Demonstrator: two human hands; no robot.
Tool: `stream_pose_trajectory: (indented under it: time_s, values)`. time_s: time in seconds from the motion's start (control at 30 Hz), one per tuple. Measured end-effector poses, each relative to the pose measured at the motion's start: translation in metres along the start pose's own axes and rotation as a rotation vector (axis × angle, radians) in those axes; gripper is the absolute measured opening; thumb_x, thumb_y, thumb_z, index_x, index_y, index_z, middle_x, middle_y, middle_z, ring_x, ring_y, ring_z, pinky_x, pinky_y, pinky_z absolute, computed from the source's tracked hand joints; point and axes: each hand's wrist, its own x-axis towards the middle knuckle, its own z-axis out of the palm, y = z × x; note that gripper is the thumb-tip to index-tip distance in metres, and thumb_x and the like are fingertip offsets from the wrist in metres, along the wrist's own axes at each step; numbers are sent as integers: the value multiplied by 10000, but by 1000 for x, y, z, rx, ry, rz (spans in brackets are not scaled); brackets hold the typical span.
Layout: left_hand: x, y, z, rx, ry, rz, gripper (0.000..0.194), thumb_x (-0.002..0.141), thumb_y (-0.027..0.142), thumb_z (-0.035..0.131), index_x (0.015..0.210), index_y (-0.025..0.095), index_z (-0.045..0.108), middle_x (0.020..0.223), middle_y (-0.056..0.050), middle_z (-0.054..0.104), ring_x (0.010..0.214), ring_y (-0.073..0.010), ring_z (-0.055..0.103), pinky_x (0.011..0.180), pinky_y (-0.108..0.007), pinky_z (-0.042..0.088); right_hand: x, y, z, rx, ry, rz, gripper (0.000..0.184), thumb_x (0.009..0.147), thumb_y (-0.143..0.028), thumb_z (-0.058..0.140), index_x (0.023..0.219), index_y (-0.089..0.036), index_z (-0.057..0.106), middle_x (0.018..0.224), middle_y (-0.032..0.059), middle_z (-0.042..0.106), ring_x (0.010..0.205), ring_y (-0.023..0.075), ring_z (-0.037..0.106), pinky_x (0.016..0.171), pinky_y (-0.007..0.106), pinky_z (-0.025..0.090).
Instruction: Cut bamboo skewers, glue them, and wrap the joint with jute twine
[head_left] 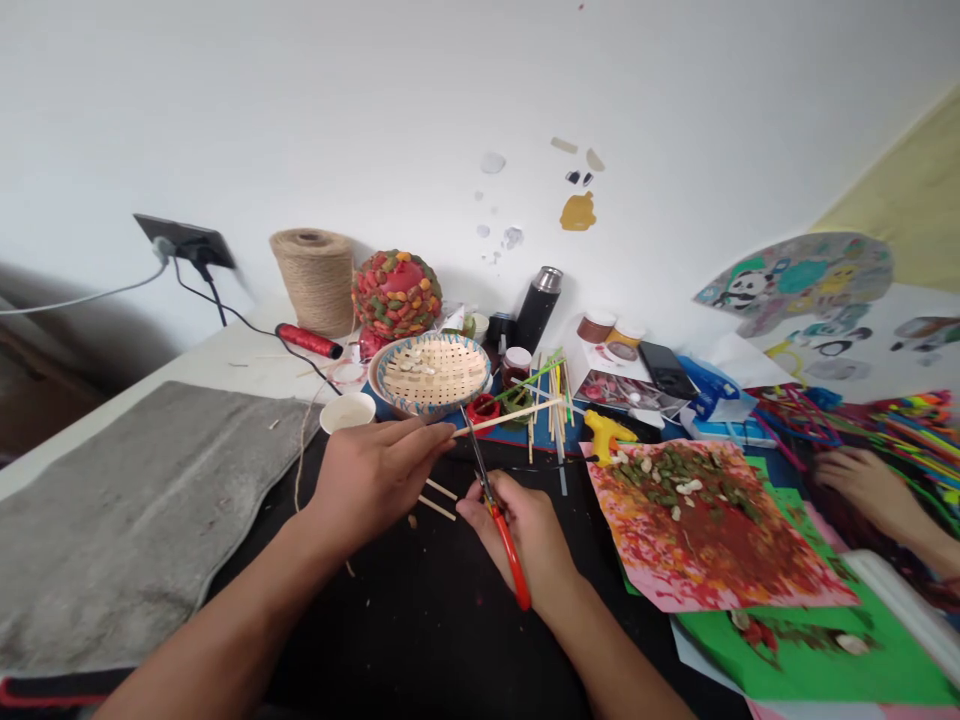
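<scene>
In the middle of the head view, my left hand (375, 470) is closed on a thin pale wooden stick (510, 415), which points out to the right. My right hand (525, 535) grips a pair of scissors (508, 555) by the red-orange handle. The metal blades point up and away, close to the stick beside my left fingertips; whether they touch it I cannot tell. Two short pale stick pieces (437, 507) lie on the black mat (420, 610) between my hands. A woven basket (433, 370) with a blue-laced rim stands just beyond my left hand.
A paper cup (347, 412), twine spool (313, 280) and pebble-covered ball (397, 293) stand left. More sticks (556, 400), a black flask (538, 308) and a yellow glue gun (606, 435) lie beyond. Painted paper (705, 530) covers the right; another person's hand (862, 480) rests there.
</scene>
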Motion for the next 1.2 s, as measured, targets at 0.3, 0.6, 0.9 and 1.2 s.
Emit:
stream_pose_trajectory:
  time_s: [0.3, 0.6, 0.9, 1.2]
  values:
    - [1, -4, -4, -405, -186, -400, 244, 1011, 376, 654, 1059, 226, 841, 977, -33, 860, 795, -196, 802, 753, -250, 598, -2, -7, 4, -121, 61, -21, 198, 970, -388, 670, 866, -220, 677, 659, -19, 665, 568, 140, 617, 583, 220, 453]
    - [7, -13, -14, -732, -384, -648, 315, 964, 485, 672, 968, 235, 864, 1020, -40, 858, 863, -233, 790, 750, -276, 597, -3, -8, 7, -139, 65, -71, 165, 977, -355, 644, 883, -223, 676, 678, -4, 691, 572, 151, 642, 596, 228, 476]
    - [7, -8, 0, -729, -302, -594, 321, 995, 443, 640, 925, 203, 842, 910, -48, 849, 751, -213, 762, 664, -279, 597, 2, -4, 3, -42, 19, -34, 241, 996, -439, 658, 886, -225, 653, 703, -9, 667, 588, 144, 607, 597, 235, 471]
    - [5, -1, 6, -630, -206, -552, 264, 1019, 391, 641, 1048, 223, 843, 1024, -43, 859, 850, -221, 801, 729, -271, 611, 0, 7, 1, 42, 13, -8, 308, 954, -495, 722, 1051, -203, 699, 729, -22, 621, 585, 131, 543, 583, 236, 459]
